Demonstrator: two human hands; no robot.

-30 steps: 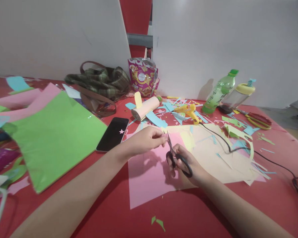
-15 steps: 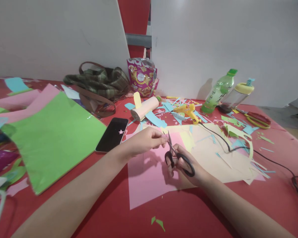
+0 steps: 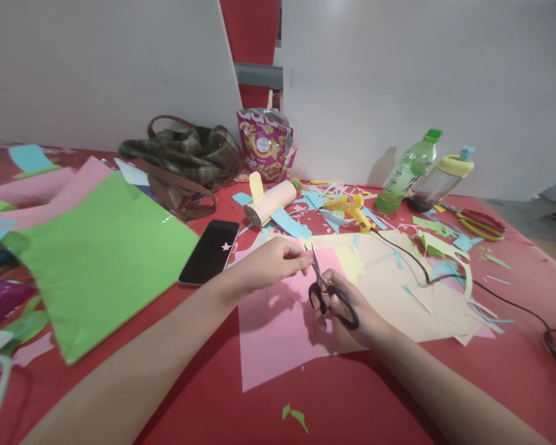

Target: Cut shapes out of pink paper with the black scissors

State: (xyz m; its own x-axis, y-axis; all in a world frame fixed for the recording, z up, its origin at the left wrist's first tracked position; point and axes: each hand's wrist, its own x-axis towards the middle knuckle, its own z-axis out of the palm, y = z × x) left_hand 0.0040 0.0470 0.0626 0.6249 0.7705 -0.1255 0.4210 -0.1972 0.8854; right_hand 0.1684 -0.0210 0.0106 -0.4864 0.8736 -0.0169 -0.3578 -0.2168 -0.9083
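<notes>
Black-handled scissors (image 3: 318,270) are in my right hand (image 3: 347,303), with fingers through the handle loops. Their blades stand slightly apart and point up and away from me. My left hand (image 3: 285,262) is closed in a pinch just left of the blade tips. Between its fingertips is a small piece of pink paper (image 3: 309,255), mostly hidden. Beneath both hands lies a pink sheet of paper (image 3: 269,352), partly over a cream sheet (image 3: 389,309). A tiny pink paper star (image 3: 226,246) rests on the black phone (image 3: 206,259) beside my left wrist.
Behind my hands sit a paper-covered tube (image 3: 273,203) with blue and yellow flaps and a yellow glue gun (image 3: 352,209), its cord trailing right. A green bottle (image 3: 408,173), a snack bag (image 3: 265,145) and a plaid bag (image 3: 185,151) stand farther back. Green sheets (image 3: 106,259) lie left.
The scissors' handle loops have drawn slightly closer together, and the blades have shifted a little against the left fingertips. Both arms stay nearly in place.
</notes>
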